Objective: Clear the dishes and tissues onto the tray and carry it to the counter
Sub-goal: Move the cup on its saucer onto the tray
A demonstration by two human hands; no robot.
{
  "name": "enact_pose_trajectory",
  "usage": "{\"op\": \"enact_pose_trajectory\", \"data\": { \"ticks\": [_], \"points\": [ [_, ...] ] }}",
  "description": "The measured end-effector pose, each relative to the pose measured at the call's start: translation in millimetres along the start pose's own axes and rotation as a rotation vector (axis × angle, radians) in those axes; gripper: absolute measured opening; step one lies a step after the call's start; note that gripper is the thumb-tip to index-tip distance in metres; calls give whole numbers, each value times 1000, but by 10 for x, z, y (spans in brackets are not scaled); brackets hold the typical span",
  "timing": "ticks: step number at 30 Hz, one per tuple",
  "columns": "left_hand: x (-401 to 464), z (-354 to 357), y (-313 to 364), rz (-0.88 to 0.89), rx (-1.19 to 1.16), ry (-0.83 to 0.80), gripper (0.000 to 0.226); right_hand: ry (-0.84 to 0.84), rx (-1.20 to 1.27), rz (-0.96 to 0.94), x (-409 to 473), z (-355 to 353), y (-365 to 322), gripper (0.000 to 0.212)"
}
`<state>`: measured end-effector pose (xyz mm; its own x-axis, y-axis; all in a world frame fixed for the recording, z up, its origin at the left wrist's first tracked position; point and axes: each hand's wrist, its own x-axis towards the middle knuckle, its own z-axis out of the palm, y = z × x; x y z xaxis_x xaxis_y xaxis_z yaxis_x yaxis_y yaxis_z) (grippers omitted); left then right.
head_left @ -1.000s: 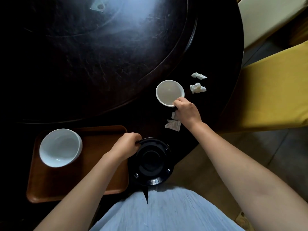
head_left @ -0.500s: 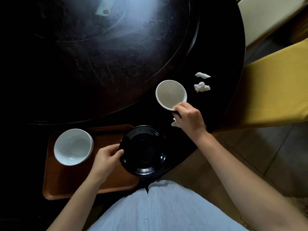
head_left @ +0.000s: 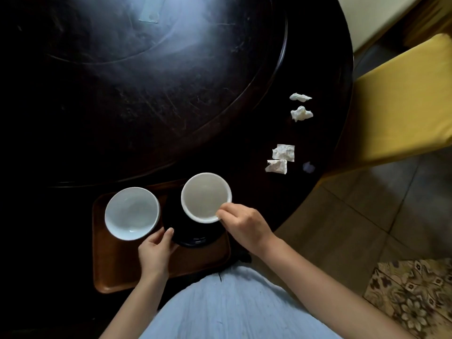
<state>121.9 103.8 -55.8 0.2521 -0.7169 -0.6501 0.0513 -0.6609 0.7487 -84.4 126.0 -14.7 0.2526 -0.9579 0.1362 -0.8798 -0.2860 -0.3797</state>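
Half the black plate (head_left: pixel 193 237) hides beneath the right hand's (head_left: pixel 244 226) bowl (head_left: pixel 206 197)

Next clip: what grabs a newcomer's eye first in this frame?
Two white bowls over the brown tray at the table's near edge: the left bowl sits on it, the right bowl is pinched by the right hand above a black plate. White tissues dot the dark table beside a yellow chair.

No readable text, labels or numbers.
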Motion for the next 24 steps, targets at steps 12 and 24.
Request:
{"op": "enact_pose_trajectory", "data": {
  "ticks": [12, 24],
  "points": [
    [89, -106, -41, -169, -110, -20, 17, -58, 63, 11, 41, 167, -205, 15],
    [-88, -75, -114, -241, -53, -274, 12, 74, 482, 736, 162, 224, -354, 42]
  ]
}}
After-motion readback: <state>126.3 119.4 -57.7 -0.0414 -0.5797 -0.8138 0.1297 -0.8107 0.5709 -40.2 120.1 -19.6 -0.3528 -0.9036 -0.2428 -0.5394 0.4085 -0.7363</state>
